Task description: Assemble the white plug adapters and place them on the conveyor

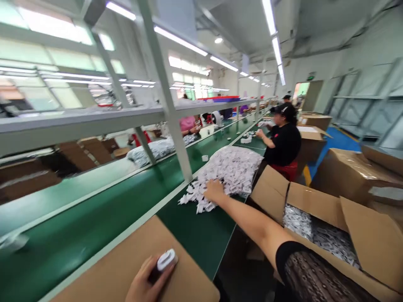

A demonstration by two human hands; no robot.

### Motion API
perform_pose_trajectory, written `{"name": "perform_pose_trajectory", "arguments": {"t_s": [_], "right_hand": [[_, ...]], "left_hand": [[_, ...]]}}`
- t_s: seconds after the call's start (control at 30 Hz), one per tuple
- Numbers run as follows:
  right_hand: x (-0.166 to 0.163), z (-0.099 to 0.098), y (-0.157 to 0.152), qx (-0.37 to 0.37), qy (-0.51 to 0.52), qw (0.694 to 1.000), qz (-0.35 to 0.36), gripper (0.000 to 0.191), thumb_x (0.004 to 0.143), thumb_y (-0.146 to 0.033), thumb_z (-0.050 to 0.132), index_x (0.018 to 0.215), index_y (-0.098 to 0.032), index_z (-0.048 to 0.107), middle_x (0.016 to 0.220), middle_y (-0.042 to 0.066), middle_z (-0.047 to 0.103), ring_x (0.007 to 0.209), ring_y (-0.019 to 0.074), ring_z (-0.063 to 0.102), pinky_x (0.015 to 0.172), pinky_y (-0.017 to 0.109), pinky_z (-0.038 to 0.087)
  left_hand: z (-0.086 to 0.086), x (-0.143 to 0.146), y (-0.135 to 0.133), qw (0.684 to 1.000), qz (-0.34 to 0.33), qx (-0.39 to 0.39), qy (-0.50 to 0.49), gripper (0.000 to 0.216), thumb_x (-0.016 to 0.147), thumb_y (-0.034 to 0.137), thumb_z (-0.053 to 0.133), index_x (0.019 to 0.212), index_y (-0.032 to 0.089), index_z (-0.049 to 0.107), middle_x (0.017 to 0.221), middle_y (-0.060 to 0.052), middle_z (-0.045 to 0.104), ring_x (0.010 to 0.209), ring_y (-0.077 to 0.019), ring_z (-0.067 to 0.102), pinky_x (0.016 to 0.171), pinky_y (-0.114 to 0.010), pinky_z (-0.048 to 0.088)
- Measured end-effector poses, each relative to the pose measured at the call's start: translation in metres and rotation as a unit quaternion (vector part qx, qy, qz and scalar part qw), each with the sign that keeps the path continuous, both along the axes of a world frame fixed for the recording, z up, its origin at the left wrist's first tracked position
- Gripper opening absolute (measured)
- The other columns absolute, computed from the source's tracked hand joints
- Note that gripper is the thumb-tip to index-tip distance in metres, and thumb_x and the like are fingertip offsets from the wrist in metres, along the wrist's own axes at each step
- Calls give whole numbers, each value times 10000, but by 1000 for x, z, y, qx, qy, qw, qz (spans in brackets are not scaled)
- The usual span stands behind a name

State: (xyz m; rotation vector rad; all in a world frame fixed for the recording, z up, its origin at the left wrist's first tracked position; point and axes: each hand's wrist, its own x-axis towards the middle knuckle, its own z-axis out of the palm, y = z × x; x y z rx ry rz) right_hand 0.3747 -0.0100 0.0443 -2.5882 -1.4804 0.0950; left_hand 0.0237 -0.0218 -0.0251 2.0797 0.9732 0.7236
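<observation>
My left hand (149, 279) is wrapped around a small white plastic housing with an oval opening (167, 259), held above a sheet of brown cardboard (119, 260). My right hand (215, 191) reaches forward to a heap of small white plastic parts (197, 193). Its fingertips are down among the parts, so I cannot see whether they grip any. The heap spills from a large clear plastic bag (234, 167) full of the same parts, lying on the green tabletop (195, 235).
Left of the tabletop runs a green conveyor belt (103, 218), with a pale post (176, 138) at its edge. On the right stands an open carton (302, 197) holding bagged parts. A co-worker in black (285, 138) sits farther along the line.
</observation>
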Motion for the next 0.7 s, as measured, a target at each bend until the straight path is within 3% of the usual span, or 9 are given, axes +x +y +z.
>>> {"name": "perform_pose_trajectory", "arguments": {"t_s": [0.17, 0.3, 0.47, 0.6, 0.7], "right_hand": [[2, 14, 3, -63, -17, 997, 45, 482, 974, -316, 511, 1402, -118, 609, 1456, 214, 563, 1289, 415, 532, 1007, 514, 476], [-22, 26, 14, -55, -69, 991, 99, 459, 926, -190, 516, 1363, -114, 630, 1405, 244, 588, 1331, 442, 471, 1011, 584, 443], [-82, 18, 38, -22, -89, 968, 232, 526, 949, -101, 478, 1466, -156, 557, 1418, 164, 606, 1361, 286, 471, 1135, 415, 357], [-113, 8, 52, -20, -97, 970, 221, 389, 962, -66, 457, 1284, -72, 675, 1286, 246, 642, 1287, 358, 533, 1200, 574, 197], [-128, 7, 44, 0, -94, 972, 215, 301, 961, -106, 536, 1212, -104, 702, 1288, 219, 617, 1213, 339, 577, 1165, 545, 280]], "left_hand": [[16, 3, -5, 998, -61, 15, -22, 352, 909, 521, 656, 1088, 227, 728, 1080, -85, 738, 1036, -259, 691, 962, -409, 563], [16, 2, -3, 996, -67, 16, -49, 324, 924, 473, 670, 1109, 208, 700, 1076, -89, 719, 1049, -237, 660, 954, -384, 538], [18, 0, -8, 996, -69, 10, -46, 320, 941, 489, 654, 1118, 228, 708, 1088, -82, 719, 1058, -236, 652, 944, -382, 539], [18, -4, -14, 997, -65, 16, -46, 349, 936, 502, 645, 1137, 224, 711, 1095, -95, 727, 1062, -255, 669, 960, -412, 554], [13, -7, -16, 998, -58, 2, -37, 364, 922, 527, 645, 1132, 244, 732, 1130, -96, 734, 1081, -277, 687, 989, -434, 562]]}}
